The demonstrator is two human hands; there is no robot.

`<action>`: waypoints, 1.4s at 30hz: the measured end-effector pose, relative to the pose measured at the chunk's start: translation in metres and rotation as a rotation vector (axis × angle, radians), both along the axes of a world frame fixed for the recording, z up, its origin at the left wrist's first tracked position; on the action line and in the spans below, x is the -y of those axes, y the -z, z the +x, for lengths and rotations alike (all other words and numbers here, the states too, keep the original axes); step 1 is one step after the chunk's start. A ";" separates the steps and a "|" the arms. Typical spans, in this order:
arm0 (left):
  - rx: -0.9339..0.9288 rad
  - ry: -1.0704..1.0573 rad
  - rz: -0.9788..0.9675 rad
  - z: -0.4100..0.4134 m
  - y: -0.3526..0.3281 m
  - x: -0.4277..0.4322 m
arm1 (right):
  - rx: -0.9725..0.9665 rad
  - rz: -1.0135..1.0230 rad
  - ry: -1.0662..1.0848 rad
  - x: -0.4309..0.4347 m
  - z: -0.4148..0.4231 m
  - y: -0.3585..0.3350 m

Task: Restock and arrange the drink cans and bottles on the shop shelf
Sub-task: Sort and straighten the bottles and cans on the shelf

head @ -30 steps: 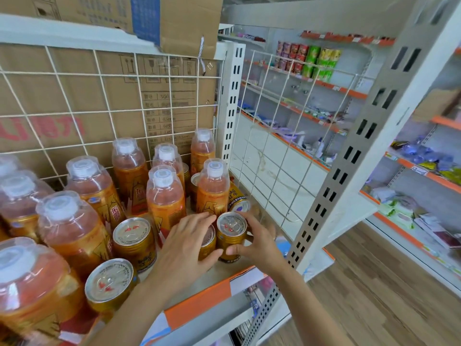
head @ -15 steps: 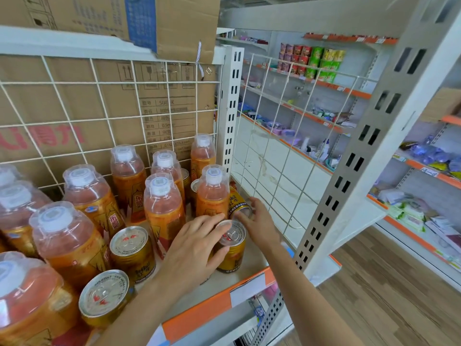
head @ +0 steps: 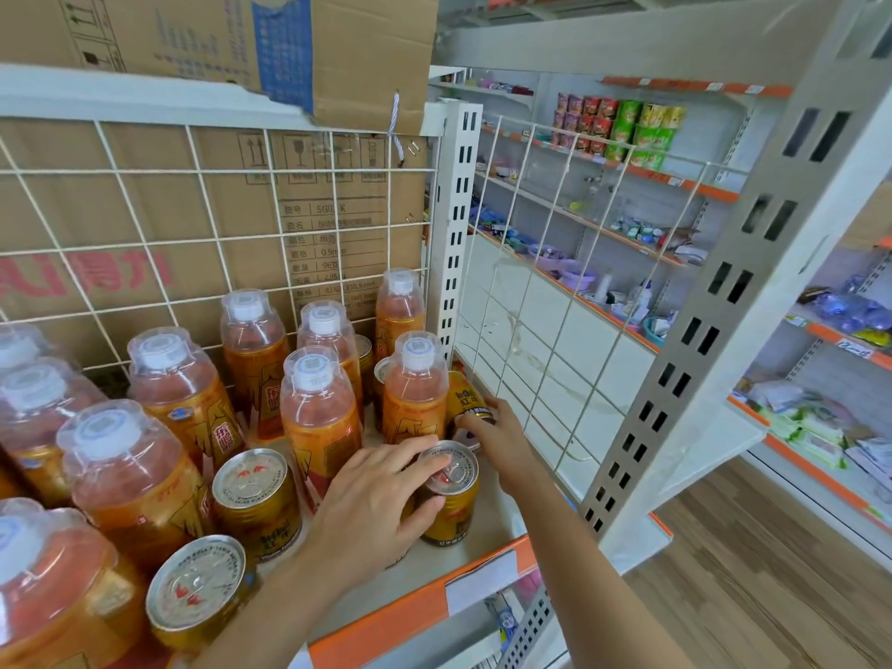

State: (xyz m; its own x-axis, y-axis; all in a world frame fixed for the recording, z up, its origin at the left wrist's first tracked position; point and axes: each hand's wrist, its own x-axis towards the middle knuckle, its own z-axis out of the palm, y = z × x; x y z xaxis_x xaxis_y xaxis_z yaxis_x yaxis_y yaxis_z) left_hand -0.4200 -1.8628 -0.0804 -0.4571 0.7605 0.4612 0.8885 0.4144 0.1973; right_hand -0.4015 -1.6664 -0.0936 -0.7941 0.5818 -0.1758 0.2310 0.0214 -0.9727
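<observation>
Wrapping fingers (head: 410, 457) round the front can (head: 452, 516), lower middle, the left hand (head: 371, 509) is steadying it; the right hand (head: 502, 441) is pinching the tipped can (head: 466, 395) above, best stood up slowly.

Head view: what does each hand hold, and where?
Left hand grips the upright gold can by its top rim and upper side. Right hand: its fingers pinch the tilted can at its near end.
</observation>
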 end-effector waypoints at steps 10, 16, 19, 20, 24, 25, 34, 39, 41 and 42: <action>-0.003 0.014 0.019 -0.001 0.001 0.000 | -0.316 -0.235 -0.179 -0.002 0.026 -0.001; -0.018 0.019 0.031 -0.001 0.001 0.001 | -0.311 -0.205 -0.038 0.004 0.040 0.009; -0.020 0.020 0.029 -0.001 0.001 0.000 | -0.309 -0.168 0.066 0.010 0.049 0.012; -0.022 0.019 0.027 -0.001 0.000 0.000 | -0.307 -0.149 0.091 0.012 0.052 0.011; -0.023 0.019 0.025 -0.001 0.001 0.001 | -0.309 -0.054 0.084 0.016 0.060 0.012; -0.019 0.021 0.027 -0.001 0.001 0.001 | -0.309 -0.028 0.072 0.017 0.061 0.014; -0.008 0.042 0.034 -0.001 -0.001 0.001 | -0.254 0.051 -0.007 0.011 0.067 0.021; 0.020 0.053 0.078 -0.003 0.000 0.002 | -0.192 0.159 -0.002 0.012 0.069 0.022; 0.048 0.057 0.115 -0.003 0.000 0.003 | -0.174 0.196 0.016 0.016 0.071 0.022; 0.071 0.051 0.134 -0.003 0.002 0.004 | -0.166 0.215 0.025 0.018 0.073 0.020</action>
State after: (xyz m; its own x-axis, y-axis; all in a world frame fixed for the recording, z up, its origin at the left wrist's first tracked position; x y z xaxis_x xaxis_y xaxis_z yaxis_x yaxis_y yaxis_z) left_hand -0.4226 -1.8673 -0.0822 -0.4547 0.7176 0.5275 0.8894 0.3350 0.3110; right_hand -0.3282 -1.6844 -0.1140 -0.7864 0.6118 0.0856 0.0715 0.2277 -0.9711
